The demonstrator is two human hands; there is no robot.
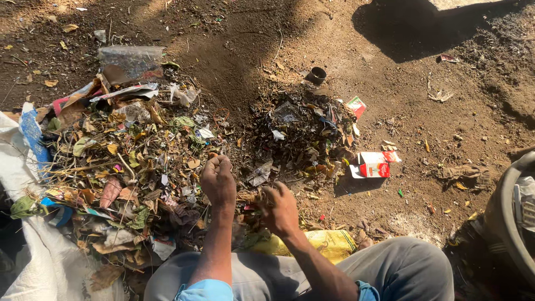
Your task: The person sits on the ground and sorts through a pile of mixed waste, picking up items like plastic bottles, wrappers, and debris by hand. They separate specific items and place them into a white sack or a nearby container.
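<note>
My left hand (218,181) hovers over the edge of a big heap of dry leaves, twigs and scraps (128,161), fingers curled in; whether they pinch anything I cannot tell. My right hand (280,209) reaches down into the litter between that heap and a smaller, darker pile of debris (301,134), fingers bent among bits of rubbish, its hold unclear. A yellow plastic wrapper (329,242) lies just in front of my knees.
A white woven sack (33,245) lies at the left. A red and white carton (374,165) rests on the dirt to the right of the dark pile, a small black cup (316,75) behind it. A grey basin rim (501,223) shows at the right edge.
</note>
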